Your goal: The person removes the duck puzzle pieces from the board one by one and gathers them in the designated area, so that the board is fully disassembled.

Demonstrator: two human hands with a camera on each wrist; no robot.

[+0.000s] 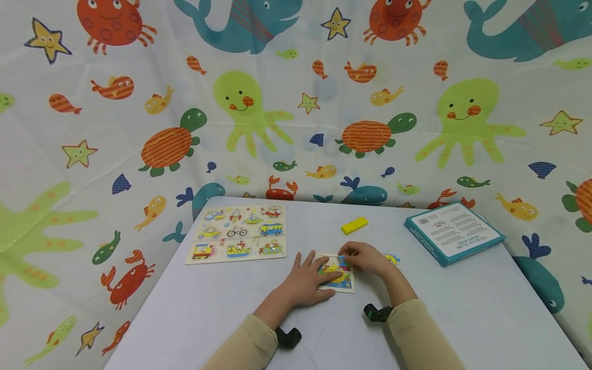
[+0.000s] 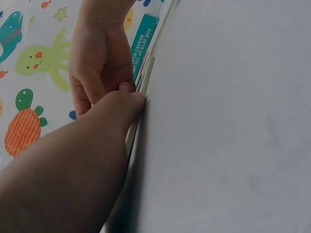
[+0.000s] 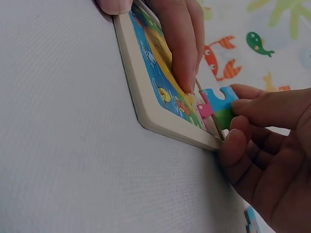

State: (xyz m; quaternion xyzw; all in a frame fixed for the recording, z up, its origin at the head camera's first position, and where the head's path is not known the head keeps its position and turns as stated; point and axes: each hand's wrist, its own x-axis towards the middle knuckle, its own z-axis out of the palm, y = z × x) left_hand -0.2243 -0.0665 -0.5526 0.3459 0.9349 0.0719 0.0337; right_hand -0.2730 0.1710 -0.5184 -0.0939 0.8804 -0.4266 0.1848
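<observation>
Blue, green and pink jigsaw piece [image 3: 221,104] could tip or jam

The right hand [image 1: 365,257] pinches the piece between thumb and finger, at the edge of the pale, square, wood-look puzzle tray [image 3: 172,125] just left of that grip. Whether piece and tray touch is hard to tell. The pinch takes only one side, so pressing down could tilt the piece and jam its knobs.

The left hand [image 1: 302,282] spreads across the tray, left of the grip. If it eases off, the tray could slide over the white counter [image 1: 185,318]; its fingers could also block the piece.

Right of the grip, a small, loose yellow-and-blue piece [image 1: 392,259] lies near the right forearm [image 1: 402,290]; a wide sweep could knock it away.
</observation>
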